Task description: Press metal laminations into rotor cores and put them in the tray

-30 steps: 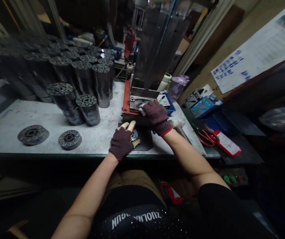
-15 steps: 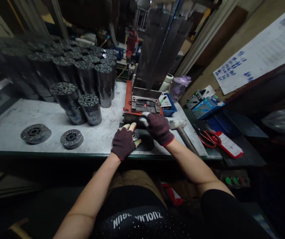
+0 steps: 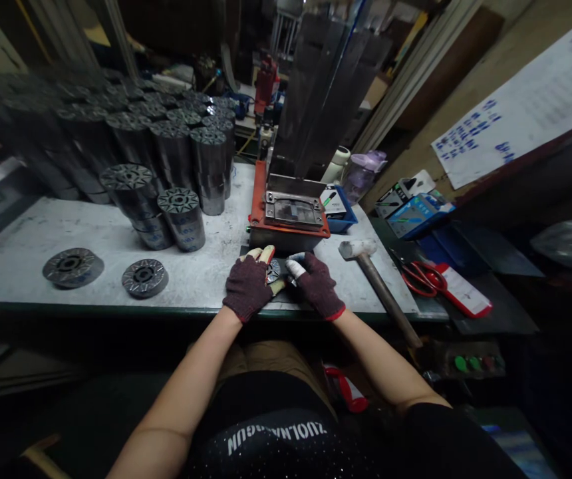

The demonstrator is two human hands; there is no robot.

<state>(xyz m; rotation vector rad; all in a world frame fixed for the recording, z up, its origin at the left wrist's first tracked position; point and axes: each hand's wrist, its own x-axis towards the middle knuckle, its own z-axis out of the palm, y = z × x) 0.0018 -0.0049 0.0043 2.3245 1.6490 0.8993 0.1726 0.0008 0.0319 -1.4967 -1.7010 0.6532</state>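
Note:
My left hand [image 3: 249, 285], in a dark maroon work glove with pale fingertips, is wrapped round the side of a round metal rotor core [image 3: 273, 270] at the table's front edge. Only part of the core's slotted top shows between my hands. My right hand [image 3: 314, 282], gloved the same way, is at the right side of this core with its fingers drawn together; whatever they hold is too small or hidden to make out. Just behind both hands stands an orange-framed metal fixture [image 3: 290, 234] with a small plate-like slot on top.
Two low rotor discs [image 3: 145, 278] lie to the left, with tall stacked cores [image 3: 181, 219] behind them. A white-headed mallet [image 3: 383, 293] rests at right, its handle past the edge. Red-handled scissors [image 3: 418, 278], a blue tray [image 3: 343, 221] and a purple bottle [image 3: 363, 174] are farther right.
My right hand has come back from the fixture's front edge, down to the core beside my left hand. The red light on the fixture is no longer visible. My left hand has stayed put.

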